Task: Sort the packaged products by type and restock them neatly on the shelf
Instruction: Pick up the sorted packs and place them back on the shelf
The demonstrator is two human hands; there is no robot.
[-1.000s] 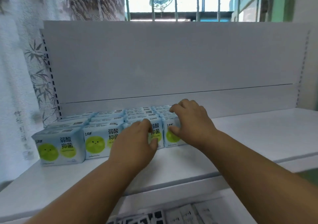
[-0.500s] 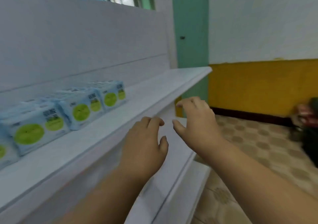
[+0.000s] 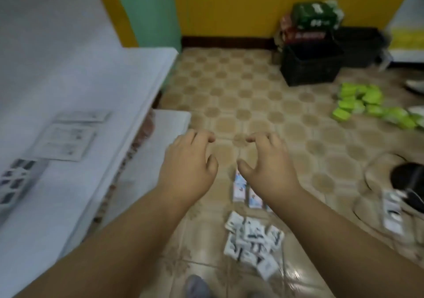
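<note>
Both hands mid-frame over tiled floor (image 3: 241,86) — left hand (image 3: 187,169) and right hand (image 3: 267,167) side by side, fingers loosely curled, each grip empty. White packets (image 3: 252,235) heaped on floor at lower centre; blue packets (image 3: 239,188) just above, partly behind right hand. Green packets (image 3: 358,105) at right edge. White shelf (image 3: 75,183) filled left — flat packets (image 3: 66,135) lying on it.

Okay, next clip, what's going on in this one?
A person is restocking a white shelf and is between loads. Both hands, left hand and right hand, are held out over the tiled floor with fingers loosely curled and nothing in either grip. Below them lie a heap of white packets and some blue-and-white packs. Green packs sit further off to the right, near a black crate.
</note>
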